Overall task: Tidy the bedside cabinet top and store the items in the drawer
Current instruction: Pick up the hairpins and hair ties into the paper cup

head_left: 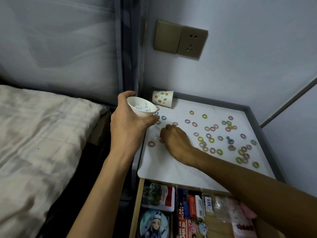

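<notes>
Dozens of small coloured elastic rings (210,150) are lying loose on the white cabinet surface (171,170) above the open wooden drawer (137,200), the right hand (175,138) pinching a thin white swab (154,139), the left hand (127,124) gripping a small white cup (145,114).

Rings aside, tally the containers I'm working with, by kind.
Paper cup: 1, on its side on the top.
White bowl: 1, held in the left hand.
Drawer: 1, open.
Total: 3.
The right hand pinches swabs, not counted.
</notes>
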`<state>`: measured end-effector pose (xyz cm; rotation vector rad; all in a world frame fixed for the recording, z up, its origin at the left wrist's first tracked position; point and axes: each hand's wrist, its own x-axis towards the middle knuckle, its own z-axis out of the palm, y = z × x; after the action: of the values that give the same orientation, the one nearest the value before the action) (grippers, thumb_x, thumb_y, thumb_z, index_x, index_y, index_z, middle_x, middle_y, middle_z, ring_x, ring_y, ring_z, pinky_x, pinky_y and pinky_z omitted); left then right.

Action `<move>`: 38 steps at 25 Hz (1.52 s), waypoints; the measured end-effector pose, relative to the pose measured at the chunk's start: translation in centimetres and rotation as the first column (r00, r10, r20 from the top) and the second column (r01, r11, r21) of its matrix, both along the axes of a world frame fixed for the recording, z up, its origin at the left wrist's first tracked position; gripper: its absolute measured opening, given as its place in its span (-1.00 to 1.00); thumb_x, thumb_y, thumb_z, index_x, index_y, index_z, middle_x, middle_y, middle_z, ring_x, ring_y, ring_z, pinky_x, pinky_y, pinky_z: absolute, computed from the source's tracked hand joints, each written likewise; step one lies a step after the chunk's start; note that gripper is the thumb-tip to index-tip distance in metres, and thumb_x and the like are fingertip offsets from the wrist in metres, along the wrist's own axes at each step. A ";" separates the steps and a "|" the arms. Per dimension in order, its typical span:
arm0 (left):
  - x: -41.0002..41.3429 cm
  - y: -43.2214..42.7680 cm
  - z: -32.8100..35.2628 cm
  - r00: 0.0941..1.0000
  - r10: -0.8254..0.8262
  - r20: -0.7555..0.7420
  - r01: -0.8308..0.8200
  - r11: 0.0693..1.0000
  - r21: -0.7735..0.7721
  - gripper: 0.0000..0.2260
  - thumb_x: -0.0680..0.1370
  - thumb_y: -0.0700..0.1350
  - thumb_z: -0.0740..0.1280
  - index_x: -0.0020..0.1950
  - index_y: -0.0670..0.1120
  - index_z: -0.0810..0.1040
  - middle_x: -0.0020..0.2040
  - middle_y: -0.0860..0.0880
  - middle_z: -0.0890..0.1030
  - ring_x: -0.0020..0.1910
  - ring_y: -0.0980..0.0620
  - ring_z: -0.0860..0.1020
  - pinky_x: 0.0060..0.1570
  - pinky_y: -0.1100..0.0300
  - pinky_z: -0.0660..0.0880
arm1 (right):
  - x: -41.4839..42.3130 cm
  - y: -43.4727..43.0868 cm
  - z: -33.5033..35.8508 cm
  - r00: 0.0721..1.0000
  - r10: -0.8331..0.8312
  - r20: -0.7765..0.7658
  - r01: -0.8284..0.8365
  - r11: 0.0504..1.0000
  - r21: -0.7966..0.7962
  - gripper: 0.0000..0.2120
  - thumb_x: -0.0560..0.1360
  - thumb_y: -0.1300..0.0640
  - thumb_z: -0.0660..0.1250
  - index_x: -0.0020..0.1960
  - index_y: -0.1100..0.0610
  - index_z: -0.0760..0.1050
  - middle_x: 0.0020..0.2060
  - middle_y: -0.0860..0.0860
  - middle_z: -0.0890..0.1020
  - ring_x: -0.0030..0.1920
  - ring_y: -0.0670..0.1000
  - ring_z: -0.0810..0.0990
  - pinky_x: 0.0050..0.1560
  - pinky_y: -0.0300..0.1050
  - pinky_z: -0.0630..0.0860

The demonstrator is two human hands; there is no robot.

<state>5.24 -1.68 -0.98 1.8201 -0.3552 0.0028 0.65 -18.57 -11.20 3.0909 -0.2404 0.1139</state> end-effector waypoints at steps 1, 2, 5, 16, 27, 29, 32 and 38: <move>0.1 0.0 -0.1 1.000 -0.002 0.000 0.002 1.000 -0.002 -0.25 0.24 -0.06 0.63 0.37 0.01 0.39 0.11 0.04 0.56 0.14 0.01 0.54 0.13 0.07 0.53 | 0.0 0.0 0.0 1.000 0.003 -0.016 -0.004 0.998 -0.055 -0.89 0.54 0.28 0.26 0.01 0.24 0.56 -0.05 0.19 0.60 -0.06 0.19 0.57 -0.20 -0.11 0.25; 0.1 0.1 -0.1 1.000 -0.007 -0.001 0.007 1.000 -0.003 -0.25 0.24 -0.06 0.63 0.36 0.01 0.39 0.10 0.05 0.55 0.14 0.01 0.54 0.12 0.06 0.53 | 0.1 0.0 0.0 0.999 -0.003 -0.040 0.000 0.997 -0.075 -0.87 0.55 0.29 0.25 0.03 0.25 0.54 -0.03 0.20 0.59 -0.03 0.21 0.57 -0.20 -0.10 0.24; 0.2 0.3 -0.2 1.000 -0.013 -0.008 0.013 1.000 0.000 -0.25 0.25 -0.06 0.63 0.37 0.03 0.39 0.10 0.05 0.55 0.13 0.01 0.54 0.11 0.07 0.53 | 0.3 -0.3 1.2 0.993 -0.103 -0.051 0.109 0.986 0.123 -0.85 0.60 0.20 0.18 0.08 0.20 0.49 -0.04 0.15 0.61 -0.05 0.17 0.59 -0.18 -0.07 0.36; -0.7 -0.5 -0.5 0.987 -0.156 -0.025 0.157 0.985 0.075 -0.28 0.25 -0.05 0.61 0.34 0.07 0.38 0.03 0.13 0.58 -0.02 0.13 0.55 -0.18 0.34 0.43 | 1.0 0.3 19.2 0.872 0.447 0.199 -0.488 0.825 0.285 -0.82 0.46 0.14 0.45 0.05 0.12 0.69 -0.14 -0.11 0.67 -0.18 -0.23 0.60 -0.09 -0.40 0.48; -2.4 -0.9 0.0 0.958 -0.286 -0.007 0.286 0.957 0.051 -0.21 0.23 -0.07 0.63 0.38 0.08 0.35 0.06 0.14 0.59 0.00 0.12 0.59 -0.09 0.15 0.60 | -1.1 1.4 19.2 0.952 0.299 -0.064 -0.255 0.892 0.374 -0.73 0.48 0.15 0.44 0.17 0.02 0.63 -0.08 -0.17 0.65 -0.14 -0.26 0.60 -0.11 -0.44 0.49; -2.7 -1.1 0.1 0.954 -0.299 -0.021 0.299 0.953 0.035 -0.22 0.22 -0.08 0.64 0.35 0.11 0.36 0.05 0.14 0.60 -0.02 0.11 0.61 -0.12 -0.01 0.64 | -1.3 1.6 19.7 0.964 0.260 -0.053 -0.215 0.884 0.415 -0.76 0.46 0.17 0.46 0.11 0.03 0.64 -0.10 -0.15 0.67 -0.15 -0.23 0.63 -0.11 -0.43 0.52; -2.9 -1.3 0.2 0.948 -0.318 -0.009 0.318 0.947 0.037 -0.24 0.24 -0.10 0.63 0.35 0.09 0.37 0.02 0.11 0.61 -0.07 0.12 0.61 -0.17 0.02 0.64 | -1.6 1.9 19.7 0.979 0.201 -0.026 -0.163 0.860 0.484 -0.84 0.42 0.23 0.50 -0.01 0.11 0.65 -0.17 -0.08 0.69 -0.19 -0.22 0.65 -0.16 -0.37 0.57; -3.8 -1.8 0.2 0.935 -0.354 0.004 0.353 0.934 0.055 -0.23 0.25 -0.11 0.63 0.38 0.05 0.36 0.06 0.10 0.62 -0.05 0.16 0.60 -0.20 0.36 0.50 | -3.9 2.1 17.6 0.991 0.120 0.066 -0.137 0.877 0.460 -0.85 0.38 0.24 0.51 -0.08 0.07 0.70 -0.22 -0.08 0.70 -0.24 -0.22 0.61 -0.22 -0.47 0.45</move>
<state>1.40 -3.47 -0.73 1.7867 -0.6949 -0.2475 -3.22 -16.51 6.39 3.5878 -0.0668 0.1329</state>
